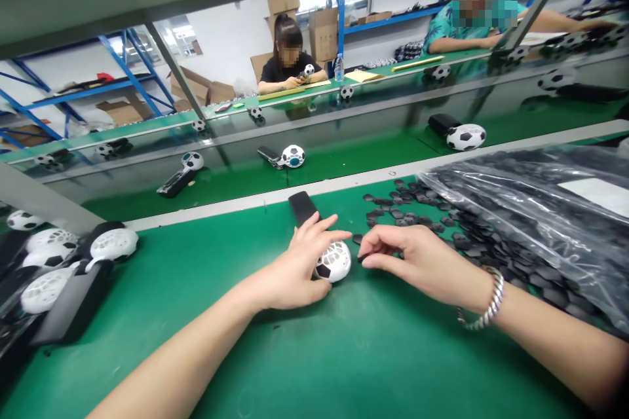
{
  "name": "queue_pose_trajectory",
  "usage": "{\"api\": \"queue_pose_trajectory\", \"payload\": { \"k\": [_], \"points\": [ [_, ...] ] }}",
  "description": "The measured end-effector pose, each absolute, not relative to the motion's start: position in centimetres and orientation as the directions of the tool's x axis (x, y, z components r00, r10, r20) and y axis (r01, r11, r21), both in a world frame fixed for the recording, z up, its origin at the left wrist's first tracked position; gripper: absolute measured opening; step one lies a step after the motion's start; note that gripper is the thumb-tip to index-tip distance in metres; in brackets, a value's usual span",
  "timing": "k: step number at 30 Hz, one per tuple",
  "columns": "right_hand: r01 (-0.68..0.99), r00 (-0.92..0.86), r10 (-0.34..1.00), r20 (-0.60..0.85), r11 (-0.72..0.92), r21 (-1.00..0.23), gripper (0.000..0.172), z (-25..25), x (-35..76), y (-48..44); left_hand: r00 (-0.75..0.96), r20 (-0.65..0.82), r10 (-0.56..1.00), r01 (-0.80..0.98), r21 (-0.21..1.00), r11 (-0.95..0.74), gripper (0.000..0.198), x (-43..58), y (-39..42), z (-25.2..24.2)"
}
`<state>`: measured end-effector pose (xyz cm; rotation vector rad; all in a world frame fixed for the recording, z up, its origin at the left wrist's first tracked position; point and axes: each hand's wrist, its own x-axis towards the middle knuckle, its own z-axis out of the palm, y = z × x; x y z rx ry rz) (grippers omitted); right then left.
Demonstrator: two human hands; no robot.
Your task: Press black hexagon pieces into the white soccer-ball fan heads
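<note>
A white soccer-ball-shaped piece [337,263] with black patches and a honeycomb of open cells lies on the green tabletop, its black handle [301,206] pointing away from me. My left hand [299,265] holds the ball from the left, thumb at its near edge and fingers stretched over its top. Just right of the ball, my right hand [407,258] pinches a small black patch [362,258] between thumb and fingertips. A similar loose patch [358,239] lies just beyond those fingertips. The ball's left side is hidden under my left hand.
Many loose black patches [472,236] spill from a clear plastic bag [540,209] at right. Several ball pieces [54,245] with handles are piled at left. Beyond the pale rail [246,201], more ball pieces [293,156] lie on a green belt [230,173]. Two people sit across.
</note>
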<state>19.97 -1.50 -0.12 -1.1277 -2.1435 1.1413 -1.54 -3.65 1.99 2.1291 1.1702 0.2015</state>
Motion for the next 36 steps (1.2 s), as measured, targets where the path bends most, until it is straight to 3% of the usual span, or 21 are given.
{"api": "queue_pose_trajectory", "payload": {
  "k": [4, 10, 15, 20, 27, 33, 36],
  "points": [
    [0.404, -0.552, 0.828, 0.092, 0.362, -0.840, 0.008, -0.1, 19.6, -1.9, 0.585, -0.158, 0.796, 0.643, 0.688, -0.336, 0.068, -1.7, -3.6, 1.9],
    [0.257, -0.660, 0.704, 0.262, 0.540, -0.801, 0.022, -0.9, 19.1, -2.0, 0.571, -0.105, 0.814, 0.598, 0.733, -0.324, 0.054, -1.4, -3.5, 1.4],
    [0.265, -0.624, 0.680, 0.385, 0.648, -0.715, 0.015, -0.8, 18.5, -2.4, 0.511, -0.074, 0.856, 0.580, 0.765, -0.280, 0.044, -0.8, -3.8, 1.2],
    [0.276, -0.547, 0.783, 0.296, 0.502, -0.819, 0.004, -0.9, 18.1, -2.3, 0.482, -0.079, 0.873, 0.590, 0.766, -0.256, 0.040, -0.5, -4.1, 1.2],
    [0.289, -0.507, 0.859, 0.066, 0.242, -0.926, 0.022, -1.5, 17.7, -1.3, 0.443, -0.099, 0.891, 0.622, 0.750, -0.226, 0.039, -0.1, -4.2, 1.1],
    [0.314, -0.524, 0.849, 0.065, 0.263, -0.912, 0.020, -1.6, 17.9, -0.7, 0.474, -0.072, 0.878, 0.584, 0.771, -0.252, 0.040, -0.5, -4.0, 0.8],
    [0.505, -0.468, 0.875, 0.123, 0.379, -0.775, 0.020, -2.0, 18.9, 0.3, 0.507, -0.053, 0.860, 0.586, 0.753, -0.299, 0.044, -0.8, -3.8, 0.5]
  ]
}}
